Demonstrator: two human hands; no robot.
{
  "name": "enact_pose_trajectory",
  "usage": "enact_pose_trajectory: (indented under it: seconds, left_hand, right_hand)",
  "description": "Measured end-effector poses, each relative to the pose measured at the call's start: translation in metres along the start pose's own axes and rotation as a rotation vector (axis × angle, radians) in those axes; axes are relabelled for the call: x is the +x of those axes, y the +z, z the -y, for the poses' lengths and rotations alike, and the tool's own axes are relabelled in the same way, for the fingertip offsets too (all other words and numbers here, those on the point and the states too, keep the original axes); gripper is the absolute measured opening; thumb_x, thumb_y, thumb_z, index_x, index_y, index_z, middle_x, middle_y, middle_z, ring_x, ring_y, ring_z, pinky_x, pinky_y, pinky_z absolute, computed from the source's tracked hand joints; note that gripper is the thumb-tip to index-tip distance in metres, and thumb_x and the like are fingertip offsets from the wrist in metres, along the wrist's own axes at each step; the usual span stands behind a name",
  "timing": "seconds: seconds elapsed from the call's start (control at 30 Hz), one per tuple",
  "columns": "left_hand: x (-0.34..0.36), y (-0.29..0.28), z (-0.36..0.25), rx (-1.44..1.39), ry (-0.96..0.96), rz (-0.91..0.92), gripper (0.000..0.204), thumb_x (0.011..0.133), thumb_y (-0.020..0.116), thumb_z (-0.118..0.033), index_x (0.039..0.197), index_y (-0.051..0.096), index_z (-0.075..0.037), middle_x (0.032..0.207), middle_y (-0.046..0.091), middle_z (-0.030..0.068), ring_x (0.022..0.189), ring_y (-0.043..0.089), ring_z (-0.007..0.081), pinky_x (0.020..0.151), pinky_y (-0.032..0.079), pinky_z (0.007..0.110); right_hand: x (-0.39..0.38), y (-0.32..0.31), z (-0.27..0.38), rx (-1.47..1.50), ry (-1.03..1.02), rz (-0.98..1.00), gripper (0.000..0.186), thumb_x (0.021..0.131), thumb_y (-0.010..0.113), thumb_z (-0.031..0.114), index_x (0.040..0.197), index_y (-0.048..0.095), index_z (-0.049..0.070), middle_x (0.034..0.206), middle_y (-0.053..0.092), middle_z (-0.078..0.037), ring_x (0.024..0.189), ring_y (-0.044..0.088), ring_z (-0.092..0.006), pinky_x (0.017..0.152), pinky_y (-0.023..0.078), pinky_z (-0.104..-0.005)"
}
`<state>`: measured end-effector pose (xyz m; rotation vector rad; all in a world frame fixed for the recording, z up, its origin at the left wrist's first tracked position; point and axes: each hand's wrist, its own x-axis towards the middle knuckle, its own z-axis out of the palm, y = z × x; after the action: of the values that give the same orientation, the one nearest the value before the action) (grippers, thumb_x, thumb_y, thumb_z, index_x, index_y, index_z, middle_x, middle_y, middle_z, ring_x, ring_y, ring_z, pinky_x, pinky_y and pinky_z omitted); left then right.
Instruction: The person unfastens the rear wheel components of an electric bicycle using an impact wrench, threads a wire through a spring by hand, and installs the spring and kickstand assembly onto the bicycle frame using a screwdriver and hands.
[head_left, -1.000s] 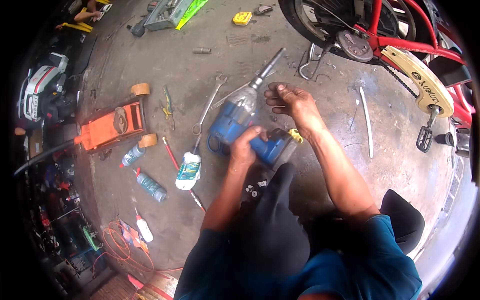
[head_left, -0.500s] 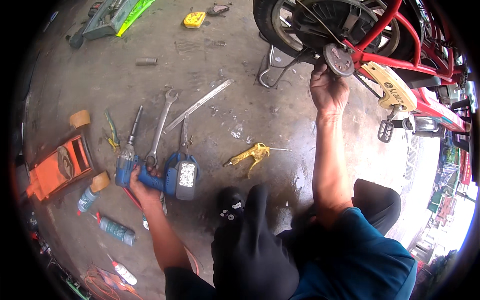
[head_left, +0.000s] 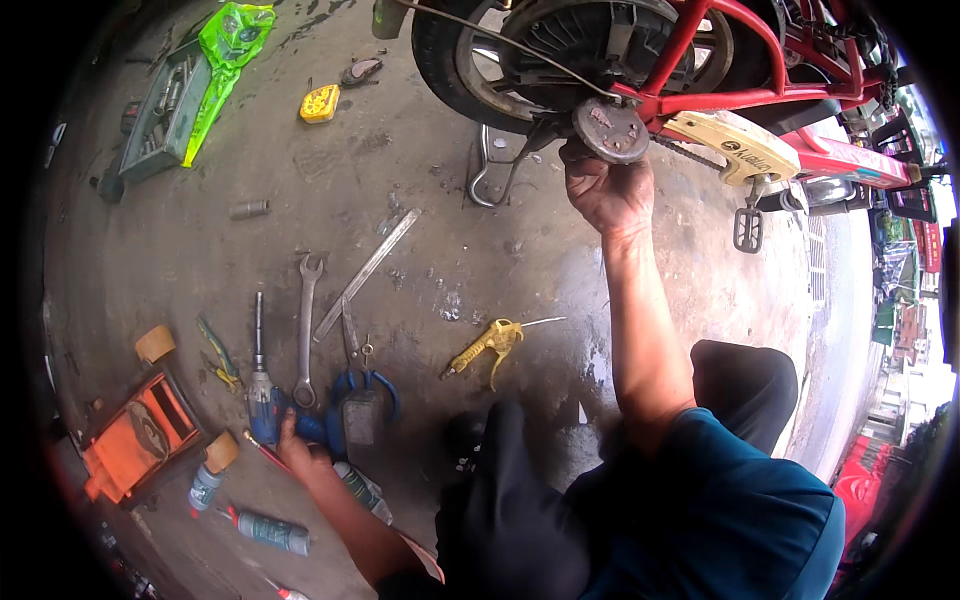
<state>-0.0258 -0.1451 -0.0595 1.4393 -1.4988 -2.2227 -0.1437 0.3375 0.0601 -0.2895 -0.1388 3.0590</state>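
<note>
My left hand [head_left: 303, 450] is closed round the handle of a blue cordless impact wrench [head_left: 265, 408], low at the floor, its long socket pointing away from me. Partly behind its battery are blue-handled scissors [head_left: 393, 398]. Just beyond the tool lies a combination spanner [head_left: 306, 335]. My right hand [head_left: 612, 195] is raised to the rear wheel hub of a red two-wheeler [head_left: 690, 100]. Its fingers curl against the lower edge of a round, worn metal disc [head_left: 612, 130]; the fingertips are hidden behind it.
On the floor lie a flat metal bar [head_left: 370, 272], a yellow air blow gun [head_left: 487, 346], pliers [head_left: 220, 360] and a loose socket [head_left: 250, 209]. An orange wheeled device [head_left: 140, 450] and bottles [head_left: 272, 533] are at left. Farther off are a grey tool tray [head_left: 165, 115] and yellow case [head_left: 319, 103].
My left hand has lowered the impact wrench toward the floor, its socket now pointing straighter ahead. My right hand stays at the disc. The whole view has shifted.
</note>
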Motion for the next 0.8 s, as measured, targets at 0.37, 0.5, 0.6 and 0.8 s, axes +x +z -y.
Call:
enact_pose_trajectory:
  seconds: [0.37, 0.5, 0.6, 0.8]
  left_hand:
    - [0.052, -0.029, -0.003, 0.11, 0.147, -0.062, 0.027, 0.07, 0.062, 0.01, 0.096, 0.059, 0.002, 0.083, 0.061, 0.0103, 0.068, 0.06, 0.0235, 0.062, 0.05, 0.035]
    - [0.016, -0.013, -0.009, 0.638, 0.415, -0.237, 0.024, 0.074, 0.061, 0.004, 0.097, 0.059, 0.006, 0.082, 0.062, 0.014, 0.07, 0.06, 0.029, 0.067, 0.049, 0.038]
    - [-0.016, 0.037, 0.013, 1.3, 1.296, -0.16, 0.034, 0.072, 0.062, -0.005, 0.105, 0.059, 0.006, 0.096, 0.06, 0.0212, 0.089, 0.057, 0.038, 0.082, 0.045, 0.043]
    - [0.013, 0.063, 0.008, 1.762, 0.924, 0.078, 0.036, 0.072, 0.054, -0.003, 0.106, 0.056, 0.004, 0.103, 0.058, 0.0265, 0.099, 0.055, 0.0416, 0.087, 0.044, 0.047]
  right_hand:
    - [0.009, 0.0, 0.014, 0.057, -0.043, -0.045, 0.023, 0.092, 0.042, 0.023, 0.098, 0.057, 0.007, 0.096, 0.062, -0.011, 0.068, 0.049, -0.0136, 0.04, 0.025, -0.0212]
    - [0.007, 0.003, 0.008, 0.149, -0.029, -0.058, 0.024, 0.092, 0.043, 0.023, 0.099, 0.057, 0.005, 0.097, 0.06, -0.012, 0.072, 0.049, -0.0134, 0.04, 0.027, -0.0208]
    - [0.002, -0.004, 0.025, 0.085, 0.07, 0.073, 0.025, 0.092, 0.043, 0.023, 0.103, 0.055, 0.004, 0.097, 0.059, -0.013, 0.072, 0.048, -0.0162, 0.047, 0.033, -0.0238]
    - [-0.005, -0.008, 0.027, -0.187, 0.119, 0.063, 0.029, 0.091, 0.042, 0.021, 0.112, 0.051, 0.003, 0.102, 0.06, -0.013, 0.079, 0.054, -0.0214, 0.062, 0.043, -0.0323]
